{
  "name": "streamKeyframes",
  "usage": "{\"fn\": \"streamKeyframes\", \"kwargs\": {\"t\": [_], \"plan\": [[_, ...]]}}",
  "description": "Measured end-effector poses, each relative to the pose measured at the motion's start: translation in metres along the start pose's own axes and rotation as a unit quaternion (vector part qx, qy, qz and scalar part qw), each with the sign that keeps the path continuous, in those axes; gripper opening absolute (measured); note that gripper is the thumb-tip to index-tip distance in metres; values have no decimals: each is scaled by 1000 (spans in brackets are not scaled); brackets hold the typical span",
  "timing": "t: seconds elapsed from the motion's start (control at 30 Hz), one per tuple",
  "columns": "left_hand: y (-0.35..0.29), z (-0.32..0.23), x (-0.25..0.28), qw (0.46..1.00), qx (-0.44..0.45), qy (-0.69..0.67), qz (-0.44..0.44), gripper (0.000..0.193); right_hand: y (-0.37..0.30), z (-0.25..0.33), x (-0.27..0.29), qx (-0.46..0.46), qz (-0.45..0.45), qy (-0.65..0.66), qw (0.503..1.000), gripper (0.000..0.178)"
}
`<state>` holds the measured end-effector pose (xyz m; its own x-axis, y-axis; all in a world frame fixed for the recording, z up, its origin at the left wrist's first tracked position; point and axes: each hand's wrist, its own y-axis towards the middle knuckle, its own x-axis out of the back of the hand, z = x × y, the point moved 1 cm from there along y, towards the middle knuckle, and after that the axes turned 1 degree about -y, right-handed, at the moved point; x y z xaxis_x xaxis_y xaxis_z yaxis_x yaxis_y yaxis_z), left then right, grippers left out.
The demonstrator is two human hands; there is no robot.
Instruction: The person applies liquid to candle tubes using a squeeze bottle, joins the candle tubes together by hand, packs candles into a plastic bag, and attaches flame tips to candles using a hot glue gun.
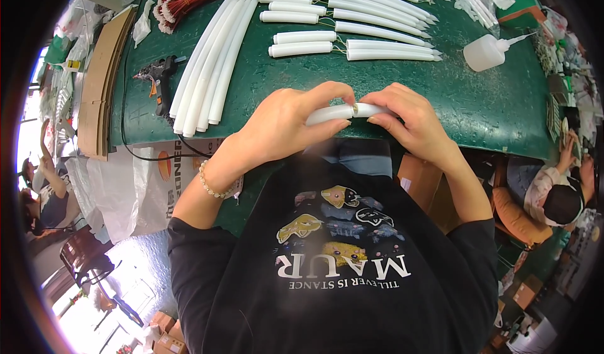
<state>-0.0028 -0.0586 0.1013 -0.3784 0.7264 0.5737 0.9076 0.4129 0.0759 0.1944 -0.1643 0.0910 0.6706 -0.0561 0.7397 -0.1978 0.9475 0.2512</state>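
At the near edge of the green table, my left hand (283,118) is closed around a white candle tube (328,114). My right hand (412,120) pinches a second white candle piece (370,109), most of it hidden by the fingers. The two pieces meet nearly end to end between my hands, with a small brownish bit at the joint; whether they are fully joined I cannot tell. Beyond my hands lie rows of short white tubes (303,49) linked by thin wires to pointed white tapers (390,55). Several long white tapers (211,65) lie beside my left hand.
A black glue gun (162,87) with its cable lies at the left. Bundled red wires (195,0) are at the far left, near cardboard sheets (104,83). A white squeeze bottle (484,53) stands at the right. Other people sit at both sides.
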Motion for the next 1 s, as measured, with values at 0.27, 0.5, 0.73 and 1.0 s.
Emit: {"fn": "streamKeyframes", "kwargs": {"t": [0.27,0.5,0.73,1.0], "plan": [[0,4,-3,1000,-11,9,11,26,1,0,-2,4,0,-1,1000,23],[0,8,-4,999,-42,18,-4,29,0,-1,-2,17,-4,-11,1000,24],[5,5,2,998,32,17,47,21,3,1,1,70,-10,-94,993,30],[7,16,-3,998,-21,46,46,22,3,1,2,88,7,-140,986,34]]}}
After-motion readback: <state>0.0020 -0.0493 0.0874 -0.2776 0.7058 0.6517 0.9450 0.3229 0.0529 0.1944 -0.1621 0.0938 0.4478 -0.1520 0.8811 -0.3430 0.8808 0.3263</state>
